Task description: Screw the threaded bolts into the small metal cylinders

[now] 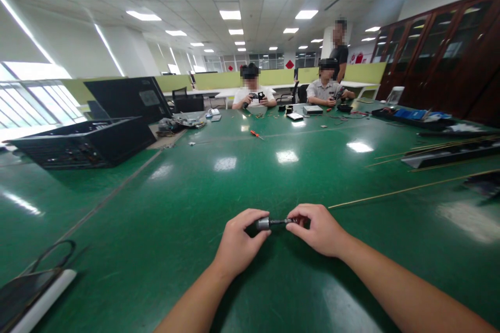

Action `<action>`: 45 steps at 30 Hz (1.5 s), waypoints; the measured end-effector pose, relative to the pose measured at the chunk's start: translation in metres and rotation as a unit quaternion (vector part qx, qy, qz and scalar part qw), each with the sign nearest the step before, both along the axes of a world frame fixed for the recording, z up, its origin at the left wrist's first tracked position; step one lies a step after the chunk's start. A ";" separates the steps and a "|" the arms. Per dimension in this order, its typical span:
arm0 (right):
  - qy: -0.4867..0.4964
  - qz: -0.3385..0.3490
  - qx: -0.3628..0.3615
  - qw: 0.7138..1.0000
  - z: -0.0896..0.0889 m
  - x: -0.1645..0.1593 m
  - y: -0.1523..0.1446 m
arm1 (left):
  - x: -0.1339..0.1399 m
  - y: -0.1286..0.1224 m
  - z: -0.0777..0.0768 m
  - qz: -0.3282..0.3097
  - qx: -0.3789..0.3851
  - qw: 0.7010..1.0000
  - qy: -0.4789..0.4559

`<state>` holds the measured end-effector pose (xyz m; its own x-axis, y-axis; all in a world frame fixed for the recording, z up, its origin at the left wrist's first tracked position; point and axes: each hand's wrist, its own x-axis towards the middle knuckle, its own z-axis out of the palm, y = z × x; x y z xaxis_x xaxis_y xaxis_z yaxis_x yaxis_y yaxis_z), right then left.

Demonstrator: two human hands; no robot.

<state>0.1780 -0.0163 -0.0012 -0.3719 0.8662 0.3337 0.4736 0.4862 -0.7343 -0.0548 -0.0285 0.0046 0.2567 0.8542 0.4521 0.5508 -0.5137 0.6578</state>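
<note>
Just above the green table (187,192), my left hand (240,239) pinches a silver metal cylinder (264,223) between thumb and fingers. A thin dark shaft (278,222) runs from the cylinder's right end toward my other hand. My right hand (318,231) is closed on the far end of that shaft, where a small dark, ridged piece shows between thumb and fingers. The two parts lie in one line, roughly level. Fingers hide the ends, so I cannot tell exactly what kind of part it is.
An orange-handled screwdriver (255,135) lies mid-table. Thin brass rods (390,192) and a metal channel (437,158) are at right. An open black case (86,143) stands at left, a dark flat device (35,296) near front left. Two people sit opposite; another stands behind.
</note>
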 end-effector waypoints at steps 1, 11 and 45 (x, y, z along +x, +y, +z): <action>0.000 0.000 0.000 1.000 0.000 0.000 0.000 | 0.000 0.000 0.000 0.000 0.001 1.000 0.002; -0.002 0.001 0.000 1.000 0.000 0.001 0.000 | 0.000 0.000 0.002 0.007 0.007 1.000 0.007; -0.015 0.063 -0.036 0.997 0.006 -0.001 -0.005 | -0.012 0.014 -0.001 0.135 -0.150 0.950 -0.237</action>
<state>0.1770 -0.0212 0.0044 -0.4877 0.8337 0.2589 0.4340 0.4889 -0.7567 -0.0669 -0.0142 0.0036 -0.1624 0.9688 0.1873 0.2413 -0.1451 0.9595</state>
